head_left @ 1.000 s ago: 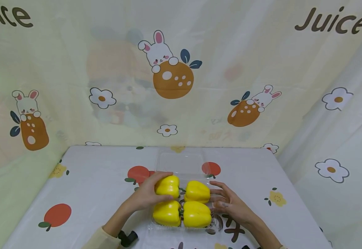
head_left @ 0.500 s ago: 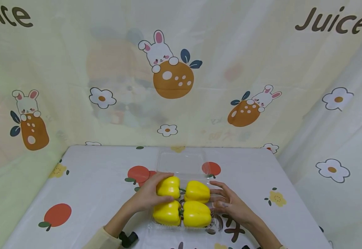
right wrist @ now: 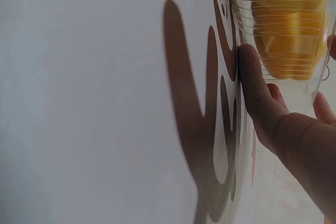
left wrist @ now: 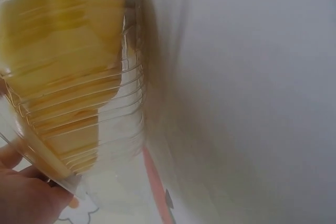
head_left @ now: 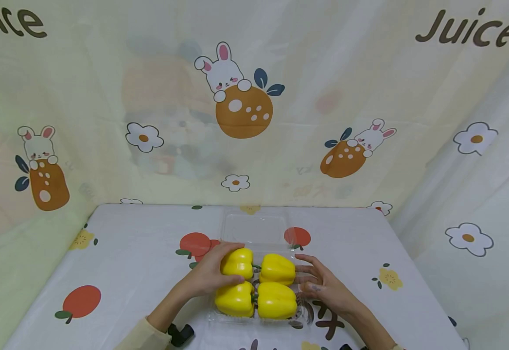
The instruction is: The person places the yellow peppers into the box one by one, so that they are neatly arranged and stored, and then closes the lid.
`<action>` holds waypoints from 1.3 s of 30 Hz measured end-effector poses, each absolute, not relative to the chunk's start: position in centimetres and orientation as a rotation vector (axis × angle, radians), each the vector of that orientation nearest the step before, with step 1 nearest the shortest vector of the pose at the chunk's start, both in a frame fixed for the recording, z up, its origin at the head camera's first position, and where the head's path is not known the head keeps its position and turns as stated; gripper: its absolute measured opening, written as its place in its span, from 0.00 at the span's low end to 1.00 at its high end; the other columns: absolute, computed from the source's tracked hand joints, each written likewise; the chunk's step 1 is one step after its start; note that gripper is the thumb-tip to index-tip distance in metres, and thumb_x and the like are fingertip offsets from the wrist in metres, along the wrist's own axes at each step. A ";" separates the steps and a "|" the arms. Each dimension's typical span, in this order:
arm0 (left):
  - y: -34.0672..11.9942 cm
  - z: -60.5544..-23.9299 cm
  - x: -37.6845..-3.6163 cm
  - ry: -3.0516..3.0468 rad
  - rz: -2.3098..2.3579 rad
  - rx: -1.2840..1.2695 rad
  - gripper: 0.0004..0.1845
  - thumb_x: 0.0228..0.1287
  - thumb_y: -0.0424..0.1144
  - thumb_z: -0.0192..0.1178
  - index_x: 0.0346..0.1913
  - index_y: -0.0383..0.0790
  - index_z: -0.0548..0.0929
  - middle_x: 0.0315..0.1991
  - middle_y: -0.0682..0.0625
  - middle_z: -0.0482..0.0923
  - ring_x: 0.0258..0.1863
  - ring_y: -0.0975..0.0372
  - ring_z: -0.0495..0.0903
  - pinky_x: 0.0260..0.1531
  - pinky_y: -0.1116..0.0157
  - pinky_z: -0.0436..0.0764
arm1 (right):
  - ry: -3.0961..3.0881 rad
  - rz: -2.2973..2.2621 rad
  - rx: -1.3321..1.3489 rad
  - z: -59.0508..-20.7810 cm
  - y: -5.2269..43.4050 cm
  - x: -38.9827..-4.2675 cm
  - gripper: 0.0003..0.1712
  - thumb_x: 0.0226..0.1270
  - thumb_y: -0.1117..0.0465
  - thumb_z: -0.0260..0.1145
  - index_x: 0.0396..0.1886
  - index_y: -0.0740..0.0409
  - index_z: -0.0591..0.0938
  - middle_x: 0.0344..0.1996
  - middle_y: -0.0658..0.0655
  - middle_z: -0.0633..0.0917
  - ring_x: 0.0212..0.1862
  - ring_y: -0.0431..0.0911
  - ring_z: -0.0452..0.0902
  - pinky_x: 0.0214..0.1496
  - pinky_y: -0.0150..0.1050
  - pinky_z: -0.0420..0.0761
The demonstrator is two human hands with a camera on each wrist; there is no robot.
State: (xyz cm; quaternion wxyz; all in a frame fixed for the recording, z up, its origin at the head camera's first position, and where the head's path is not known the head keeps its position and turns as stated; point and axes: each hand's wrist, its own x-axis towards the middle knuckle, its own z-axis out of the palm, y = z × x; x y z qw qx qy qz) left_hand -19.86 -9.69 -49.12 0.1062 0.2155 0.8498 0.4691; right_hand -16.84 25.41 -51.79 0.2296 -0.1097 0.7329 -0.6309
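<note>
Several shiny yellow bell peppers sit in two rows in a clear plastic clamshell box (head_left: 219,319), stems facing inward. My left hand (head_left: 206,274) grips the far-left bell pepper (head_left: 237,263), thumb on its near side and fingers over its far side. Just in front of that thumb is the near-left bell pepper (head_left: 234,300). On the right side of the box are the far-right bell pepper (head_left: 277,269) and the near-right bell pepper (head_left: 277,301). My right hand (head_left: 324,287) rests against the box's right wall with loosely bent fingers. In the right wrist view its thumb (right wrist: 251,72) lies low beside the ribbed wall.
The box's clear lid (head_left: 255,228) lies folded back behind the peppers. A white cloth (head_left: 136,272) printed with fruit covers the table. Behind it hangs a patterned curtain (head_left: 171,97). A black object (head_left: 181,335) is at the left sleeve.
The left hand has shifted the far-left bell pepper very slightly right, closer to the far-right one. The right hand and the box look unmoved.
</note>
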 end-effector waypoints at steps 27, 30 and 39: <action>-9.5 -48.9 -20.2 2.562 1.275 0.625 0.39 0.61 0.49 0.77 0.74 0.48 0.76 0.74 0.44 0.72 0.67 0.49 0.75 0.64 0.44 0.84 | 2.035 -1.721 -0.288 -51.7 25.3 -16.8 0.44 0.79 0.55 0.64 0.85 0.49 0.53 0.78 0.75 0.65 0.70 0.60 0.77 0.65 0.54 0.86; -9.4 -49.0 -20.2 2.567 1.272 0.636 0.39 0.61 0.49 0.77 0.74 0.45 0.76 0.73 0.44 0.72 0.66 0.49 0.75 0.64 0.44 0.84 | 2.036 -1.720 -0.284 -51.7 25.3 -16.8 0.44 0.79 0.56 0.64 0.85 0.49 0.53 0.78 0.75 0.64 0.70 0.59 0.78 0.65 0.53 0.86; -9.4 -49.1 -20.2 2.580 1.257 0.669 0.39 0.61 0.50 0.76 0.74 0.44 0.76 0.72 0.43 0.71 0.66 0.49 0.75 0.65 0.44 0.83 | 2.040 -1.718 -0.290 -51.8 25.4 -16.9 0.44 0.79 0.56 0.65 0.85 0.49 0.53 0.78 0.75 0.64 0.69 0.58 0.78 0.65 0.53 0.86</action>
